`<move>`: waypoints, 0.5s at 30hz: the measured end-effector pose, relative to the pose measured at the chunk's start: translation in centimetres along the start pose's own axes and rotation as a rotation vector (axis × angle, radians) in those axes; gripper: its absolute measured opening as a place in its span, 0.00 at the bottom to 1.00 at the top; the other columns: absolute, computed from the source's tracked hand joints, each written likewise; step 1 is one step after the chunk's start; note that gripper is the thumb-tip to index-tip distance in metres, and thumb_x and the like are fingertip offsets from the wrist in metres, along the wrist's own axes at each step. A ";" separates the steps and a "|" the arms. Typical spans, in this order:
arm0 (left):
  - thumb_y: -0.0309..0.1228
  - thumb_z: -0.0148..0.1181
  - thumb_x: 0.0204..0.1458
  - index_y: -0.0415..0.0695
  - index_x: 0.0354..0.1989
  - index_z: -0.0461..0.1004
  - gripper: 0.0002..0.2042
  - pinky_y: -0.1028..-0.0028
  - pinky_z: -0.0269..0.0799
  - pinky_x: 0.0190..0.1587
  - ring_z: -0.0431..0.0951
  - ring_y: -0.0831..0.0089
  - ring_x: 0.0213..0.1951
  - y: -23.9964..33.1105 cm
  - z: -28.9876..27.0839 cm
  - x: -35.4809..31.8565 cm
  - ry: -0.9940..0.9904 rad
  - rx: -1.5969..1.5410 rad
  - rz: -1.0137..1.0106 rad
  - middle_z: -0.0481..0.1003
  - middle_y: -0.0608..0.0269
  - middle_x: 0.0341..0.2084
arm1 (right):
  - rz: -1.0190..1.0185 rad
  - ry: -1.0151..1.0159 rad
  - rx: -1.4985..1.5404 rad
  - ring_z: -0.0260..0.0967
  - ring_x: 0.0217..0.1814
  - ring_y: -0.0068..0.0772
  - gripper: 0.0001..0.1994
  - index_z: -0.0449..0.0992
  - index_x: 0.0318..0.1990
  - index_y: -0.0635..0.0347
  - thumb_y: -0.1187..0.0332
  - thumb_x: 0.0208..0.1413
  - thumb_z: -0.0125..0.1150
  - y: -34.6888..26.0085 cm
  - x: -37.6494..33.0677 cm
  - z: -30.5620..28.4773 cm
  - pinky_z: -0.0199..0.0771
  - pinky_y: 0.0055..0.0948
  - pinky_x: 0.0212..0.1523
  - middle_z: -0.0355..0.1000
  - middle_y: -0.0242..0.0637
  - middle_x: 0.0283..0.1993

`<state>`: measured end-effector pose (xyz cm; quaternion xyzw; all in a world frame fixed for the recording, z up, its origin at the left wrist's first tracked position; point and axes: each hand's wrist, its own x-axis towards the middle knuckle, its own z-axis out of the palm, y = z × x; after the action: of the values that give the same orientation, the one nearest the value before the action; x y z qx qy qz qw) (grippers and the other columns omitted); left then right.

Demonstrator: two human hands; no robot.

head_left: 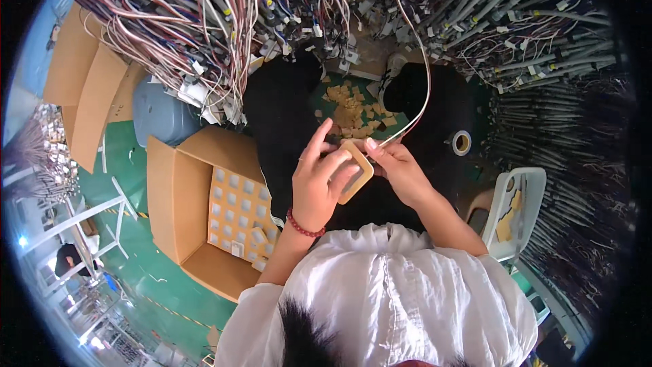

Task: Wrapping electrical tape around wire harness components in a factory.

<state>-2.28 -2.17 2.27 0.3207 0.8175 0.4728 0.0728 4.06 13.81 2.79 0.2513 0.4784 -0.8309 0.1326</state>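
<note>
Over my lap, my left hand [318,178] grips a tan, rounded-cornered piece [365,178] with a greyish middle. Its index finger points up, away from the piece, while other fingers lie across its face. My right hand [406,173] is closed at the piece's upper right edge, thumb pressed near the end of a thin white and reddish cable [427,75]. That cable loops up from the hand to the bundles at the top. Whether the cable is joined to the piece is hidden by the fingers.
Thick cable bundles [176,10] hang ahead and to the right. An open cardboard box [163,207] of gridded white parts stands at left, beside a blue-grey bin [159,110]. Small tan scraps [350,105] litter the green floor. A tape roll [462,143] and white plastic tray [536,197] are at right.
</note>
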 end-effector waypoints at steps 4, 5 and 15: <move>0.25 0.65 0.39 0.43 0.30 0.77 0.08 0.69 0.74 0.40 0.75 0.60 0.43 0.3 0.3 0.3 0.000 0.301 0.116 0.66 0.54 0.57 | -0.242 -0.053 -0.158 0.66 0.44 0.18 0.21 0.73 0.52 0.66 0.56 0.64 0.46 0.5 0.0 -0.3 0.67 0.21 0.46 0.73 0.31 0.41; 0.23 0.64 0.37 0.41 0.28 0.77 0.07 0.69 0.74 0.41 0.75 0.60 0.44 0.1 0.4 0.4 0.024 0.306 0.119 0.67 0.54 0.56 | -0.256 -0.081 -0.173 0.65 0.45 0.19 0.21 0.69 0.55 0.68 0.58 0.64 0.47 0.7 0.0 -0.4 0.66 0.21 0.47 0.71 0.33 0.44; 0.22 0.63 0.38 0.39 0.25 0.76 0.05 0.72 0.71 0.40 0.71 0.63 0.41 0.5 -0.4 1.0 -0.102 0.083 -0.007 0.64 0.56 0.60 | -0.292 -0.041 -0.247 0.69 0.50 0.28 0.44 0.55 0.64 0.60 0.72 0.37 0.74 0.0 -0.3 -2.4 0.71 0.27 0.47 0.68 0.37 0.52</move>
<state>-2.98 -1.71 3.11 0.3445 0.8327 0.4213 0.1026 5.04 15.85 1.97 0.1440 0.6052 -0.7813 0.0503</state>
